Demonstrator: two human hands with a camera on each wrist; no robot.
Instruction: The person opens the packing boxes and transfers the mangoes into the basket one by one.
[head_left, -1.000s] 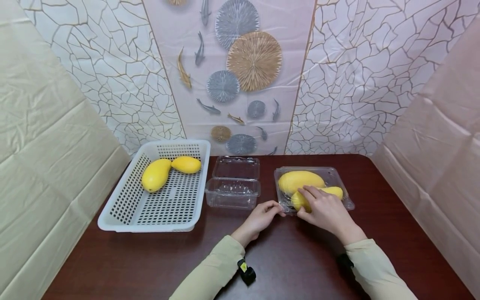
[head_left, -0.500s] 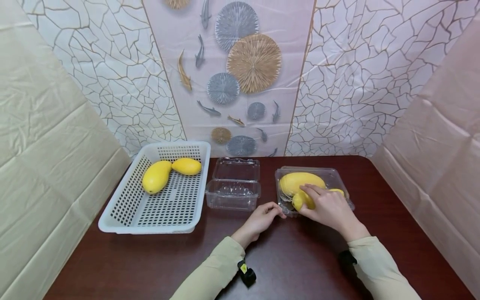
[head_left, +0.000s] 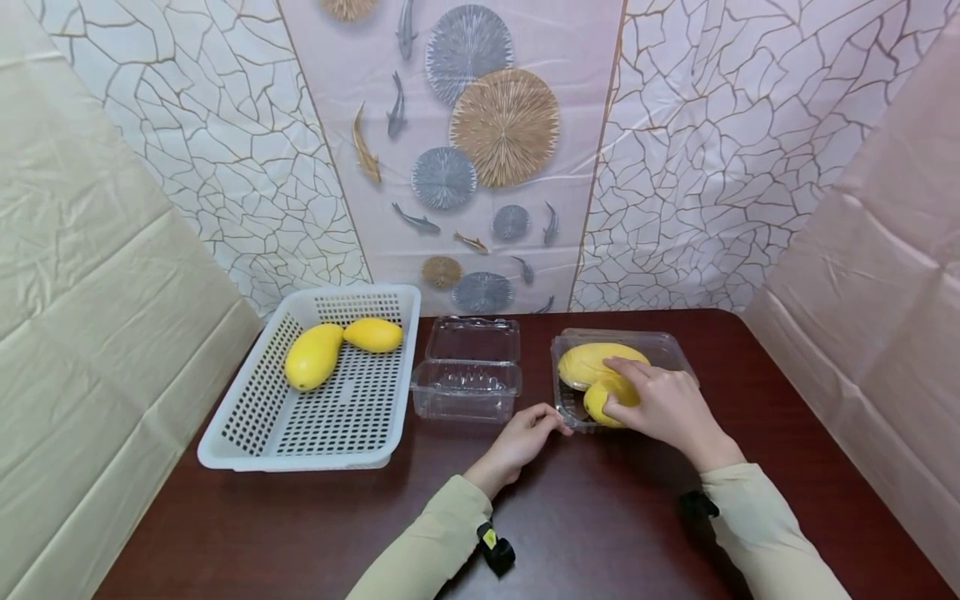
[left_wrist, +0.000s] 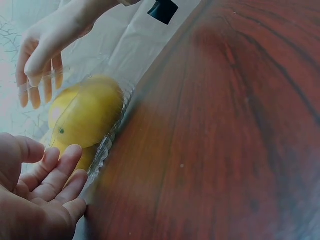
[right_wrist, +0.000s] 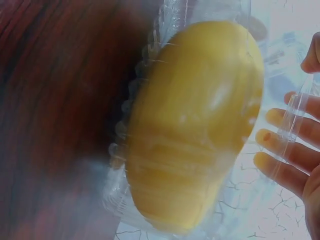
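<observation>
At the right of the head view stands a clear plastic clamshell (head_left: 565,406) with two yellow mangoes in it. The rear mango (head_left: 588,360) lies lengthwise; the front mango (head_left: 606,407) shows its near end, the rest hidden by my right hand (head_left: 669,407). That hand is over the front mango, thumb and fingers apart. In the right wrist view its fingers (right_wrist: 287,170) stand clear of the mango (right_wrist: 195,125), seen through plastic. My left hand (head_left: 522,437) holds the clamshell's near left corner, thumb and index finger close together there in the left wrist view.
A white perforated basket (head_left: 300,461) at the left holds a larger mango (head_left: 312,357) and a smaller mango (head_left: 374,335). Between basket and hands stands a second clear clamshell (head_left: 467,404) with its lid raised. Fabric walls bound the dark wooden table (head_left: 585,533).
The front mango has turned, so its right end no longer shows beside my right hand. That hand has shifted slightly right and spread off the mango. My left hand stays at the corner.
</observation>
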